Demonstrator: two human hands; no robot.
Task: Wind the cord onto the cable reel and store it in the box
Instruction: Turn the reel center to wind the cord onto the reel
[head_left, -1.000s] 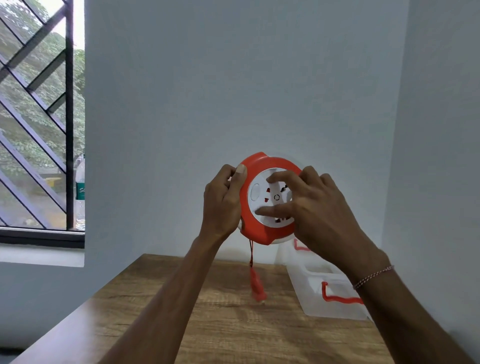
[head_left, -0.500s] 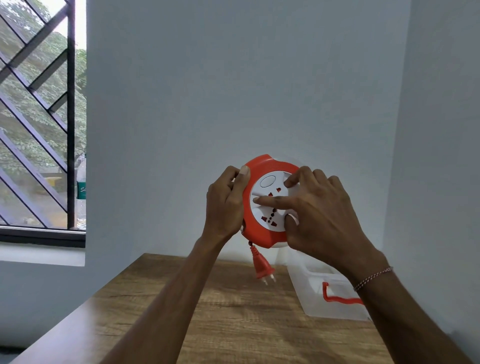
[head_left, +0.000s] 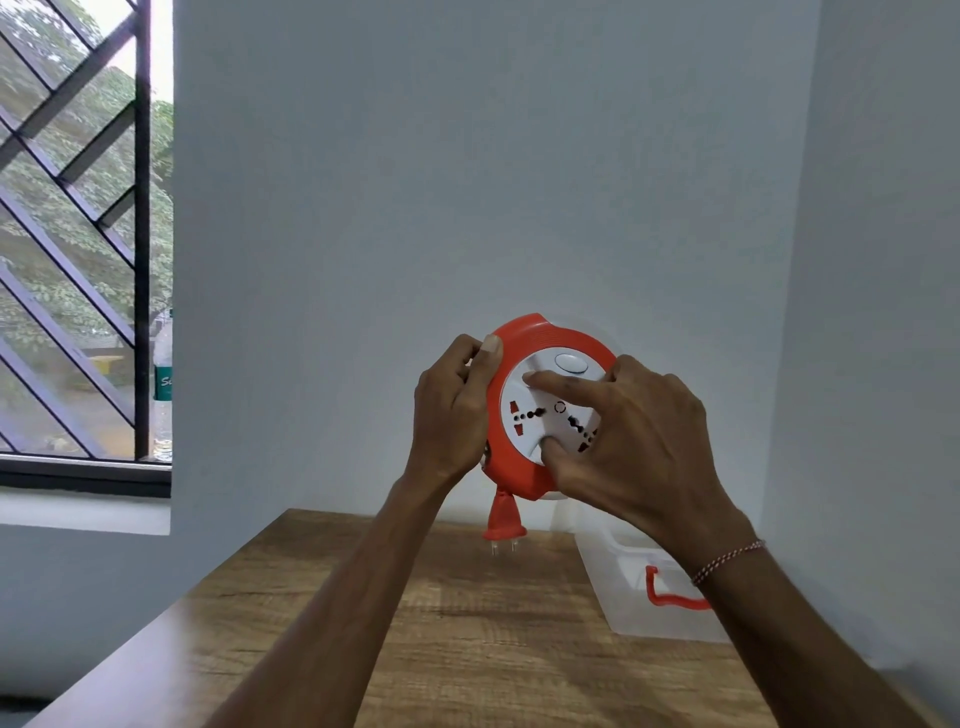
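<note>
Above the wood-grain desk (head_left: 467, 649), the left hand (head_left: 452, 410) had its grip curled round the left rim of the round orange-and-white plastic cable reel (head_left: 535, 415), thumb on the orange edge, holding it upright in the air. The right hand (head_left: 634, 447) lay on the white socket face, forefinger and thumb pressed against it. An orange two-pin plug (head_left: 503, 519) hung just under the reel. Farther right, a clear plastic box (head_left: 660, 618) with an orange handle stood on the desk by the wall.

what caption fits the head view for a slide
Left hand grips the reel, right hand on its dial, plug dangling.
</note>
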